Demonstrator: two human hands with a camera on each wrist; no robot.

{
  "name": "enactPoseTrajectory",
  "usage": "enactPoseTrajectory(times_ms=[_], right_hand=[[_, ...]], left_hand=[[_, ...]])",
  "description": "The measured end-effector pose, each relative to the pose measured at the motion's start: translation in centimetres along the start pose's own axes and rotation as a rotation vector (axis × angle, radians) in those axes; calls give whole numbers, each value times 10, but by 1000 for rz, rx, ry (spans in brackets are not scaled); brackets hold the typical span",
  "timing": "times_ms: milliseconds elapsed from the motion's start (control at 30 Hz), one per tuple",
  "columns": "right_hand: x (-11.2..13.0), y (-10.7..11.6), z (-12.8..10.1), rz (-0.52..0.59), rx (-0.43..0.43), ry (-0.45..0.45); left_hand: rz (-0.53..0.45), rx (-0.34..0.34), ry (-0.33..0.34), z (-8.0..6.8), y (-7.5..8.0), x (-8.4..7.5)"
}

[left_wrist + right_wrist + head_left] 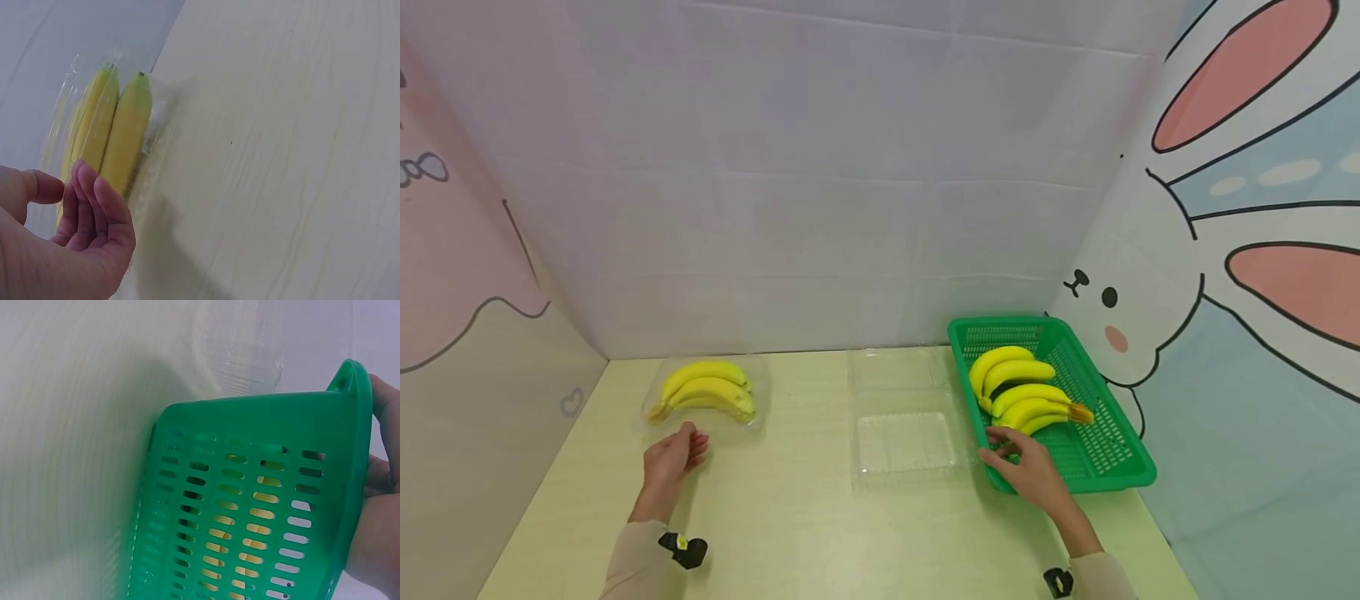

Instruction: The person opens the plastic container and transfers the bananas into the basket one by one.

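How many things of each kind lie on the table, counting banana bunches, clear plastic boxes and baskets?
Banana bunches: 3 (one packed, two in the basket)
Clear plastic boxes: 2 (closed, open and empty)
Green basket: 1
Total: 6

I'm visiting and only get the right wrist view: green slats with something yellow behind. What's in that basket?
Observer: Bananas, a yellow bunch lying in the green basket, as the head view shows.
Operator: Where's the other hand?
Observer: The left hand is at the table's far left, beside a second bunch in a clear pack.
Operator: Is it holding that pack?
Observer: No. In the left wrist view its fingers are loosely curled just short of the pack.
Operator: Anything between the hands?
Observer: An open, empty clear tray.
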State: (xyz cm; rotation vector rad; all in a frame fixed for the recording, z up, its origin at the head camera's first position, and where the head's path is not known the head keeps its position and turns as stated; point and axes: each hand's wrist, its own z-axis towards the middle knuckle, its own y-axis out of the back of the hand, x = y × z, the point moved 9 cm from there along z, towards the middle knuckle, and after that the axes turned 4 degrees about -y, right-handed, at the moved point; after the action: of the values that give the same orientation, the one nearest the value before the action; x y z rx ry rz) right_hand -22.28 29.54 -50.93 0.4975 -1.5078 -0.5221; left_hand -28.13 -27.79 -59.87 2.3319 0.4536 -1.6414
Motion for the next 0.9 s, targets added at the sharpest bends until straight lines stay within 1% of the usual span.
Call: enactPoseTrajectory(times_ms=[233, 433, 733, 900], right_hand=[[-4, -1, 1, -14, 0, -6], [-4, -3, 1, -15, 8, 3], [2, -1, 1, -5, 13, 33], [3, 0, 1, -7, 10, 32]], left_hand=[[8, -16, 5, -5, -2, 5], [5, -17, 5, -12, -4, 7], [2, -12, -15, -22, -7, 5], [-1, -13, -34, -26, -10, 3]])
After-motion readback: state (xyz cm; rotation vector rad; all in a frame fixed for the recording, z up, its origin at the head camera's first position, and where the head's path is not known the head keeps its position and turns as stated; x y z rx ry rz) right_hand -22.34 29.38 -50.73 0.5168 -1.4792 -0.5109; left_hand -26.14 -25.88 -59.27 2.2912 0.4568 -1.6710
